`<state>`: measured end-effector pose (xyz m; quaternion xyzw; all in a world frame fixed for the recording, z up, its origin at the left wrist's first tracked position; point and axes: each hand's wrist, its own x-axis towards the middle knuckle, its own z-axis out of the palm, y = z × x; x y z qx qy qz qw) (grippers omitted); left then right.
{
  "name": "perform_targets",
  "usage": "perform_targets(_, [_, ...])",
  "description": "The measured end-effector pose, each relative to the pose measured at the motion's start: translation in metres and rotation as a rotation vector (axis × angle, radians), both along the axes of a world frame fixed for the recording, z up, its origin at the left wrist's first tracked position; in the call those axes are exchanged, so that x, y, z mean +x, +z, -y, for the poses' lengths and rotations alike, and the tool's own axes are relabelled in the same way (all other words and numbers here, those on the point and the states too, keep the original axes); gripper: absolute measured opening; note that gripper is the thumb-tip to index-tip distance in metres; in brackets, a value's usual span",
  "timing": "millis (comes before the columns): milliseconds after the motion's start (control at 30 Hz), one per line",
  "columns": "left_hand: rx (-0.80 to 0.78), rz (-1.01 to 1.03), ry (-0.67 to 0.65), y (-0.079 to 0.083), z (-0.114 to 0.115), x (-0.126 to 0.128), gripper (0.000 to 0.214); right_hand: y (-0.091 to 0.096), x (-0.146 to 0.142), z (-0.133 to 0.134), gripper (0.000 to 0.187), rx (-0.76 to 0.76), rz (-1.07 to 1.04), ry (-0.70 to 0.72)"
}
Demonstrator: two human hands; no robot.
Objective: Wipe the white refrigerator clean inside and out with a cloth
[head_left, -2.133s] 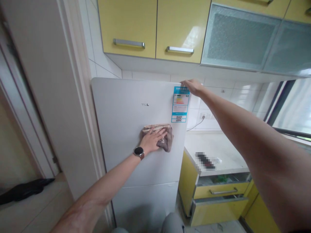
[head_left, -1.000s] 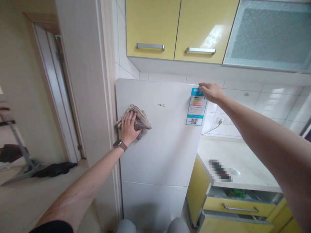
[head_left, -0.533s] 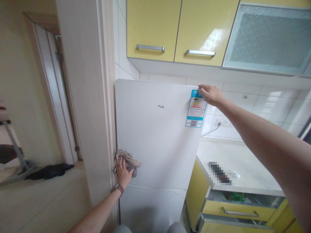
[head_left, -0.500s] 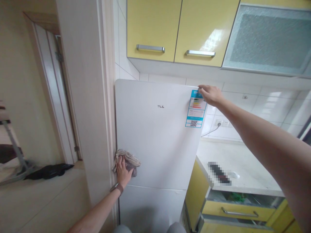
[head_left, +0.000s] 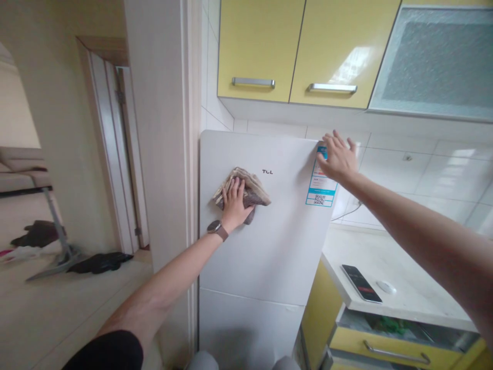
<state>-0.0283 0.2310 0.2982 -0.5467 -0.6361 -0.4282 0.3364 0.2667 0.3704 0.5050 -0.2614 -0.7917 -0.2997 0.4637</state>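
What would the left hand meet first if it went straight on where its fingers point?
Past the cloth beneath it, the left hand seems to have only the refrigerator door's flat surface ahead; beyond that, perhaps the yellow cabinet, though depth is unclear.

A fuzzy cloth (head_left: 257, 195) is looking matt, a smooth refrigerator (head_left: 265, 252) satiny; 2 cabinet doors (head_left: 342, 41) are looking glossy, their handles (head_left: 333, 88) metallic; frosted glass (head_left: 442, 61) is looking pebbled.

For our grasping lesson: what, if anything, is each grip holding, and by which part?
The left grip holds the cloth by its middle, pressed against the fridge door; the right grip is open, holding nothing.
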Motion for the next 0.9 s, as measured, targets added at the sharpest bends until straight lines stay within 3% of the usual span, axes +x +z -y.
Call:
perform_targets(100, [-0.030,-0.023,0.001,0.027,-0.019,0.041,0.105,-0.040,-0.040,0.037,0.054,0.182,0.259,0.216])
perform_targets(167, [-0.058,-0.003,-0.010,0.033,-0.030,0.059,0.102,-0.072,-0.067,0.060,0.048,0.232,0.491,0.325])
perform_targets(233, [-0.111,-0.018,-0.049,0.034,-0.032,0.062,0.092,-0.100,-0.087,0.074,0.046,0.195,0.583,0.329])
perform_targets(367, [-0.239,-0.171,-0.301,0.039,-0.006,0.024,0.072,-0.136,-0.102,0.078,0.062,0.079,0.517,0.252])
perform_targets(467, [-0.253,-0.242,-0.487,0.059,0.021,-0.017,0.043,-0.155,-0.105,0.069,0.077,0.076,0.482,0.227])
perform_targets(533, [-0.158,-0.214,-0.443,0.083,0.035,-0.040,0.037,-0.168,-0.107,0.061,0.085,0.099,0.494,0.217])
perform_targets(633, [0.057,-0.173,-0.188,0.129,0.045,-0.066,0.042,-0.194,-0.108,0.050,0.088,0.160,0.552,0.222])
perform_targets(733, [0.071,-0.201,-0.020,0.173,0.046,-0.087,0.048,-0.228,-0.105,0.042,0.083,0.215,0.673,0.258])
perform_targets(800, [0.035,-0.238,0.012,0.193,0.046,-0.100,0.047,-0.253,-0.100,0.038,0.080,0.234,0.767,0.277])
perform_targets(900, [0.008,-0.284,0.025,0.207,0.045,-0.121,0.045,-0.276,-0.092,0.033,0.077,0.250,0.904,0.303])
